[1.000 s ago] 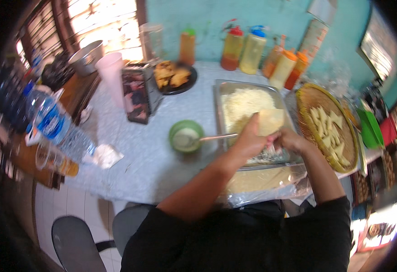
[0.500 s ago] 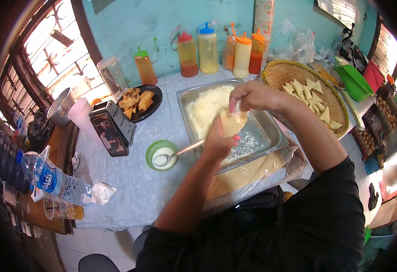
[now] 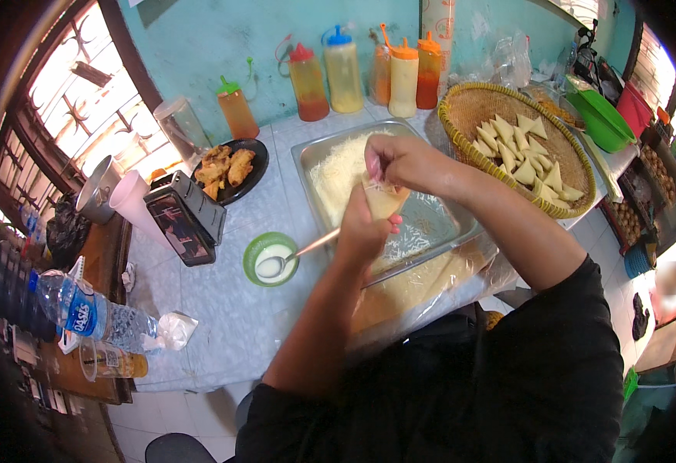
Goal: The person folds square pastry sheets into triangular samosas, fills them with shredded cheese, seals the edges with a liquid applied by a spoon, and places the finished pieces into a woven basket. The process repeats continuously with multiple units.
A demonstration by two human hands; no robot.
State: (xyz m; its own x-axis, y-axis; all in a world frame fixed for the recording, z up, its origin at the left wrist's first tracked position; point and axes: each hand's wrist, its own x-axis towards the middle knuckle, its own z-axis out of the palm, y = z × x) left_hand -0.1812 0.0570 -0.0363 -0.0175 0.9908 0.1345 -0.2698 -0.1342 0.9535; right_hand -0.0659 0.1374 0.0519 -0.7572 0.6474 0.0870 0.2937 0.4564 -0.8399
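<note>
My left hand (image 3: 365,230) grips a pale pastry wrapper (image 3: 386,203) folded into a cone, its opening upward. At that opening my right hand (image 3: 411,163) has its fingers bunched, with a few white shreds showing by the fingertips. Both hands are above a rectangular metal tray (image 3: 444,222). White shredded filling (image 3: 336,174) is heaped in the tray's left part, and thin scraps lie on its bottom. Just left of my left forearm stands a green bowl (image 3: 250,261) of white liquid with a spoon (image 3: 316,244) resting in it.
Folded pastry triangles (image 3: 517,150) lie in a round woven tray (image 3: 450,116) at right. Stacked wrappers in plastic (image 3: 423,289) sit before the metal tray. Squeeze bottles (image 3: 343,77) line the wall. Left are a black plate (image 3: 257,171) of fried food, a propped phone (image 3: 179,228) and a water bottle (image 3: 106,312).
My right fingers, with white strands hanging between them before, are now lower and pressed into the cone's opening. My left hand still holds the wrapper, which is tilted more upright. The view has shifted slightly.
</note>
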